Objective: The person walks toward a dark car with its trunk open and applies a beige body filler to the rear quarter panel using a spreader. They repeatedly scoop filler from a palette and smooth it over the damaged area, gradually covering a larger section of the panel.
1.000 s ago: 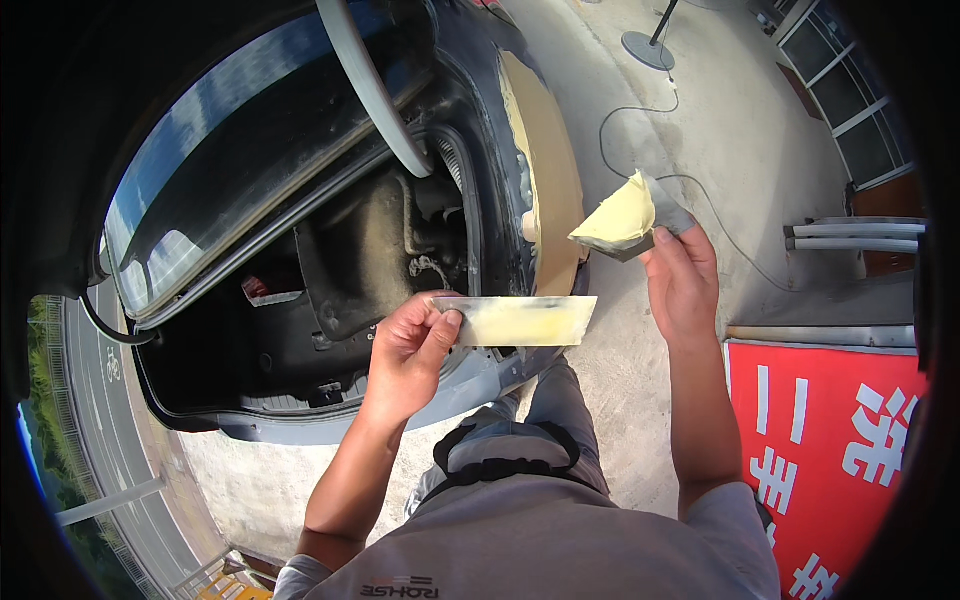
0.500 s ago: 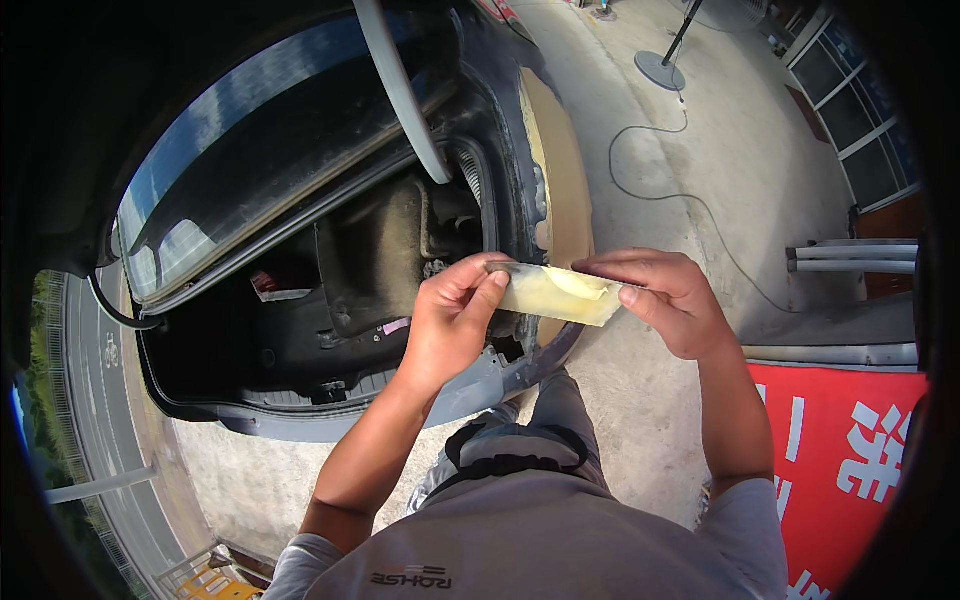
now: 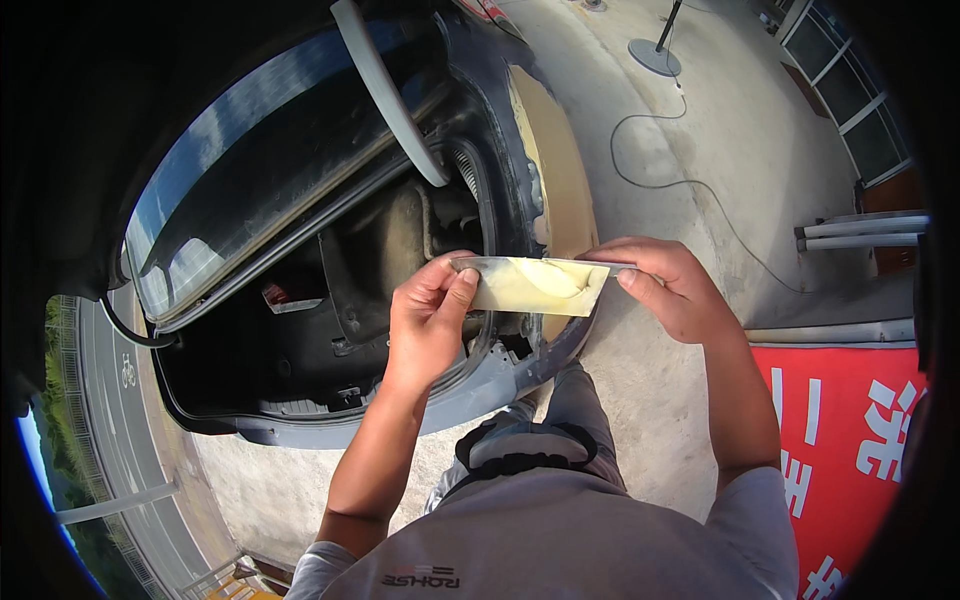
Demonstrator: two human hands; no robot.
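Observation:
In front of my chest, my left hand [image 3: 432,318] pinches one end of a flat, pale yellow, putty-smeared spreader [image 3: 520,297], thumb on its face. A thicker cream lump of putty [image 3: 552,277] sits along its upper edge. My right hand [image 3: 668,288] is closed, thumb below and fingers above, on a thin grey scraper [image 3: 612,266] seen nearly edge-on. That scraper meets the spreader's upper right edge; how far it reaches behind the putty is hidden. Beyond both hands, the car's rear side panel [image 3: 560,170] carries a broad tan filled patch with grey edges.
To the left is the car's open boot [image 3: 270,350], its raised lid with rear window [image 3: 230,190] above. A cable [image 3: 700,183] crosses the concrete to a round stand base [image 3: 655,57]. A red banner [image 3: 840,440] and grey rails [image 3: 865,232] stand at right.
Both hands have moved slightly left and up with the spreader and scraper. The spreader's putty-covered face shows more fully now, and the lump looks spread broader. The whole view has shifted slightly.

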